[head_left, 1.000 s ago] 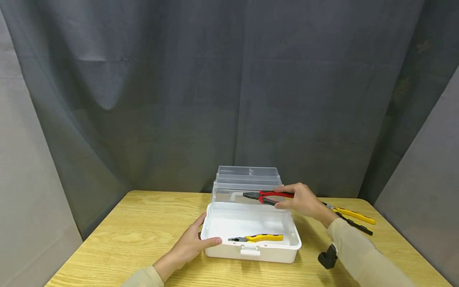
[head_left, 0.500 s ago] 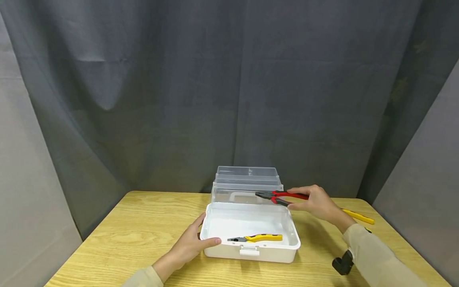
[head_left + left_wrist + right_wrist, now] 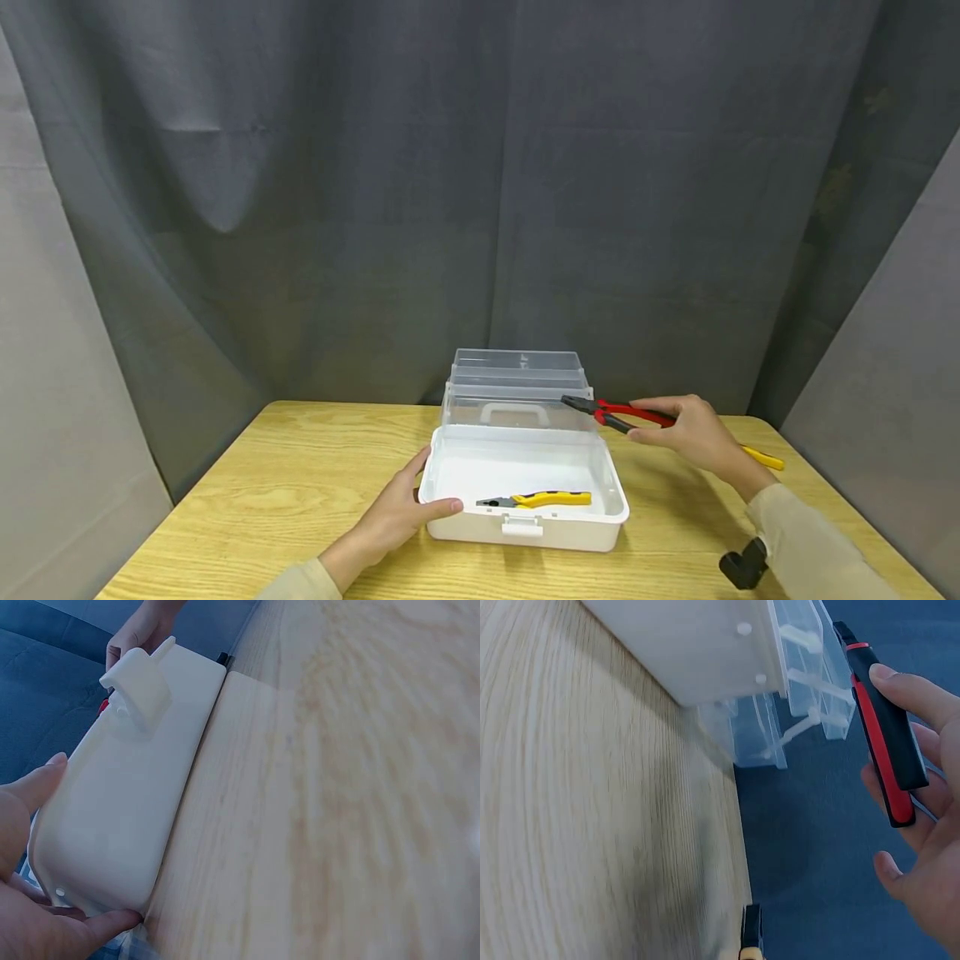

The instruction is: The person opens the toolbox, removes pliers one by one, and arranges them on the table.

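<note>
The right grip [image 3: 697, 435] holds red-and-black-handled steel pliers [image 3: 603, 411] above the desk [image 3: 330, 467], near the open white plastic toolbox [image 3: 573, 534]. The left grip [image 3: 392, 514] holds the toolbox's front-left corner; yellow-and-black-handled steel pliers [image 3: 551, 498] lie inside.

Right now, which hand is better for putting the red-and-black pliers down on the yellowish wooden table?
Probably the right hand: it holds the red-and-black pliers and is right of the white plastic toolbox. The left hand grips the toolbox and is farther from the pliers.
</note>
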`<state>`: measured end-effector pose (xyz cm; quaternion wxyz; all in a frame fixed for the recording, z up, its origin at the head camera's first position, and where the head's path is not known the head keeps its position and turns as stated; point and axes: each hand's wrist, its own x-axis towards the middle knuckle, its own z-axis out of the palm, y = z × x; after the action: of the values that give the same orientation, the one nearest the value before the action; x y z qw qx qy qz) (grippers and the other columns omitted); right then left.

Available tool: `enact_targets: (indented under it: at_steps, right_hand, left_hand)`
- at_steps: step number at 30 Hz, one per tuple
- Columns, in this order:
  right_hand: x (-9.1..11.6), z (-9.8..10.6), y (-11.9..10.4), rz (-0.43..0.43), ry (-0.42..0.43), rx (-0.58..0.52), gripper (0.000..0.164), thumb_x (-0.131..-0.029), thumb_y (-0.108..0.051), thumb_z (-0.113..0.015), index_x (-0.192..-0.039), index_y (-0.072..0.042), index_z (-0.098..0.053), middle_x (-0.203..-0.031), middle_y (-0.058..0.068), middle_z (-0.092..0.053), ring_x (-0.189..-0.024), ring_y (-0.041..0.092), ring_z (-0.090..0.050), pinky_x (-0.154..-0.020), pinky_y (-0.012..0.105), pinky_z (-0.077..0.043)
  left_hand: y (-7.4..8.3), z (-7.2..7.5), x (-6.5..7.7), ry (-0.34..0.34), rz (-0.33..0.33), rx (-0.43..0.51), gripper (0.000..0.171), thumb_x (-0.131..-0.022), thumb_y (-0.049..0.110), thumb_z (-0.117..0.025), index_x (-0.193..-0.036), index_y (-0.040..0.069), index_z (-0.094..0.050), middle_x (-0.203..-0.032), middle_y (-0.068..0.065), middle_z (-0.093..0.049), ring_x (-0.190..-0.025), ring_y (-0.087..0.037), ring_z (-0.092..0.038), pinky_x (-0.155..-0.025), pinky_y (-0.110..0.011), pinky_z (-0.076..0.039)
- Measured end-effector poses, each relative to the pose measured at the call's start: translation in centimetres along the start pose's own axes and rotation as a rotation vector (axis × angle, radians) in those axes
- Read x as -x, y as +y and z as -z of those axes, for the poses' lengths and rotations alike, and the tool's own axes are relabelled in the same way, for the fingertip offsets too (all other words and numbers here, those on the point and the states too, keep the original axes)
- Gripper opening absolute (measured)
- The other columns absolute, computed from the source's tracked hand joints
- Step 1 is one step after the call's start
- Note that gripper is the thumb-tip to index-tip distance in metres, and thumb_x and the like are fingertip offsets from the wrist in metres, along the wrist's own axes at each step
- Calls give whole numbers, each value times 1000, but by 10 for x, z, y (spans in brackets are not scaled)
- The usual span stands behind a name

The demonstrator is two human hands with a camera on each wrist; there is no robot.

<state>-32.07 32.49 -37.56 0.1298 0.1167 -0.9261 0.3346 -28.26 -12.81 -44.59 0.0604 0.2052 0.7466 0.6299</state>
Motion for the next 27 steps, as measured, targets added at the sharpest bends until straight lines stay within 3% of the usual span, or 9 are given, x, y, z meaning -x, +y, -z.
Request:
enact_targets:
  at_steps: [10, 16, 23, 27]
  right_hand:
    - [19, 18, 25, -63, 28, -42, 71, -82, -45, -88, -136, -3, -68, -118, 17, -68, -77, 22, -52, -58, 30, -44]
    - [28, 21, 42, -88, 50, -59, 69, -82, -46, -87, -135, -6, -70, -126, 20, -67, -79, 20, -51, -57, 29, -43]
    - [39, 22, 59, -61, 83, -49, 62, -84, -38, -88, -133, -5, -71, -130, 20, -67, -89, 14, -58, -65, 26, -51]
    - [47, 22, 68, -102, 74, -34, 64, -85, -41, -87, -134, -3, -70, -130, 21, -67, -86, 14, -57, -64, 26, -49]
  left_hand:
    - [1, 1, 0, 13, 3, -24, 108, -89, 29, -85, -163, -4, -14, -161, -31, -28, -129, -43, -53, -101, -43, -51]
    - [2, 1, 1, 18, 11, -41, 106, -90, 29, -85, -163, -3, -15, -163, -29, -26, -131, -45, -51, -102, -46, -50]
    - [1, 2, 1, 21, 14, -45, 105, -90, 30, -85, -163, -1, -17, -164, -27, -25, -132, -45, -50, -103, -46, -50]
    - [1, 2, 1, 24, 20, -48, 106, -89, 31, -85, -163, -2, -16, -164, -28, -25, -133, -46, -49, -104, -47, -49]
